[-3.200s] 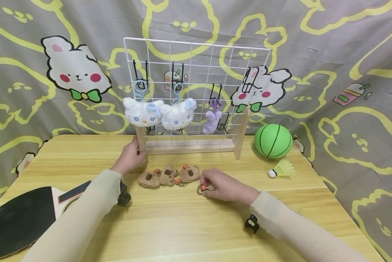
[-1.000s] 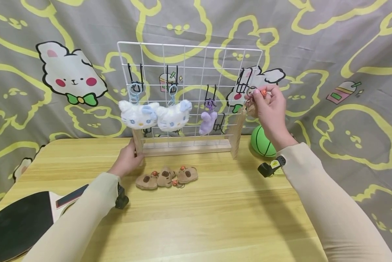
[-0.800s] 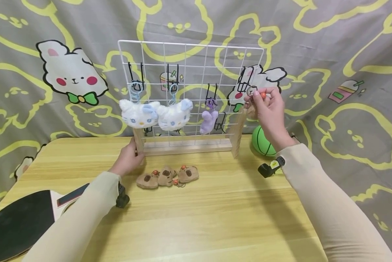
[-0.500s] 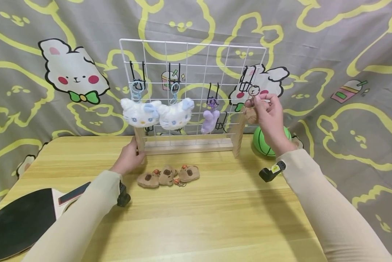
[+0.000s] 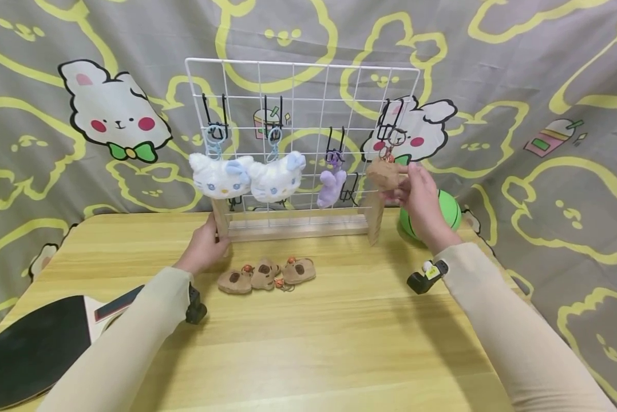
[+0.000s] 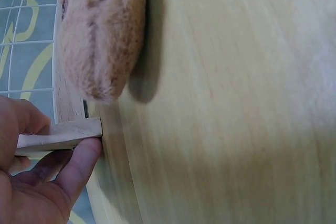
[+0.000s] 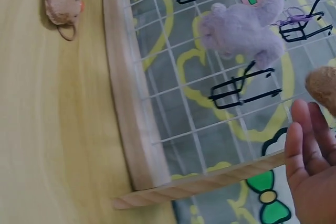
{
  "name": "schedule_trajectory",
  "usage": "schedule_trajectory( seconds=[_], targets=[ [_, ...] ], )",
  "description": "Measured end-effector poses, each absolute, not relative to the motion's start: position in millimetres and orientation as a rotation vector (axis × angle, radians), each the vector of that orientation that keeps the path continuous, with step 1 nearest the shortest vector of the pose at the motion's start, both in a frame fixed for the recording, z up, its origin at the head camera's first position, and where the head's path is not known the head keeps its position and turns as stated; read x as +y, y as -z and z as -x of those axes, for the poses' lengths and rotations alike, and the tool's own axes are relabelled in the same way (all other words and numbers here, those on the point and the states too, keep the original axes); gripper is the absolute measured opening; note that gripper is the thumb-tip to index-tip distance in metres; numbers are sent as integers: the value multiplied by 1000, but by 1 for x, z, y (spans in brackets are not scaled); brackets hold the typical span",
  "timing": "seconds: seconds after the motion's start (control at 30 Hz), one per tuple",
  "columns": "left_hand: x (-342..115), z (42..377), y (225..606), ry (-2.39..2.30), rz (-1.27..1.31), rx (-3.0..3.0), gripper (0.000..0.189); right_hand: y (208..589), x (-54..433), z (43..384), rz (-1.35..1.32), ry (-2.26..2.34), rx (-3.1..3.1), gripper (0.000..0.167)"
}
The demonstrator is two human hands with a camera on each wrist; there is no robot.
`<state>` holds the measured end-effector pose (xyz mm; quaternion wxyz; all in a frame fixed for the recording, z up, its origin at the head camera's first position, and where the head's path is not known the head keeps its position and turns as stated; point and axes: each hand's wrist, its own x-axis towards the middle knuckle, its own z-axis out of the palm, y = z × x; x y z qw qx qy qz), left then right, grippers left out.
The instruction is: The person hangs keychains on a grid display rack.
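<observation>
My left hand (image 5: pixel 205 246) grips the left wooden leg (image 6: pixel 63 135) of a white wire grid rack (image 5: pixel 293 223), thumb on one side and fingers on the other. My right hand (image 5: pixel 419 191) is at the rack's right end, its fingers extended beside a brown plush keychain (image 5: pixel 384 174). That keychain hangs below the upper right black hook (image 5: pixel 389 127), its ring at the hook; the fingertips touch or nearly touch the plush. Several more brown plush keychains (image 5: pixel 264 274) with orange beads lie in a row before the rack. Two white cat plushes (image 5: pixel 221 177) and a purple plush (image 5: pixel 331 186) hang from other hooks.
A green ball (image 5: pixel 450 212) sits behind my right hand at the table's back right. At the left lies a black table tennis bat (image 5: pixel 35 349), partly under my left forearm. Lower black hooks (image 7: pixel 244 90) stick out from the grid. A patterned curtain (image 5: pixel 561 189) stands behind.
My right hand lifted a brown plush keychain from the table to the upper right hook, then moved down from its ring to the plush. My left hand stayed on the rack's leg.
</observation>
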<state>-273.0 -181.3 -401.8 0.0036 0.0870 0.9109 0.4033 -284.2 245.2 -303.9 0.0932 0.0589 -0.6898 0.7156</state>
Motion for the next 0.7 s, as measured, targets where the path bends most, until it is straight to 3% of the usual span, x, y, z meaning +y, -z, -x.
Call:
schedule_trajectory(
  seconds=[0.33,0.5,0.7],
  targets=[
    [-181,273,400,-1262,-282,2873,71,362,227,264,-56,-1995,-2270,27],
    [-180,273,399,-1271,-286,2866,72,399,208,254,-365,-1701,-2634,23],
    [-181,273,399,-1262,-279,2864,72,414,176,254,-772,-1329,-2880,24]
  ],
)
